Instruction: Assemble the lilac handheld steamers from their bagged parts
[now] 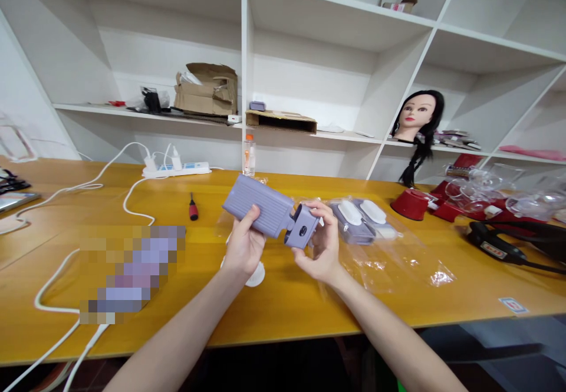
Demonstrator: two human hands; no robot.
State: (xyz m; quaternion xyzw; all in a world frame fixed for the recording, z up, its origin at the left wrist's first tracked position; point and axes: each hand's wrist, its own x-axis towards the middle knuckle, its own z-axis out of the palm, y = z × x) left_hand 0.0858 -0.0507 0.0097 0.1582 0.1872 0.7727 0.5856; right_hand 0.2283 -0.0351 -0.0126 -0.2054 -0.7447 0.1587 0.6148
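Observation:
Above the table I hold a lavender plastic device with a ribbed rectangular body [259, 203] and a smaller end piece [303, 227] joined to it at a narrow neck. My left hand [245, 241] is closed round the body, thumb on the ribs. My right hand [322, 241] grips the end piece between thumb and fingers; a dark oval port shows on its face. Beneath my left hand lies a white round piece [255, 275], partly hidden. To the right of my right hand, lavender pieces with white oval parts [351, 212] lie on clear plastic bags [375, 265].
A red-and-black screwdriver [193, 210] lies left of the device. Behind it are a white power strip [190, 170] with cables and a clear bottle with an orange cap [249, 155]. A pixelated object lies at left. Red bases [411, 203] and a black tool [497, 244] stand right.

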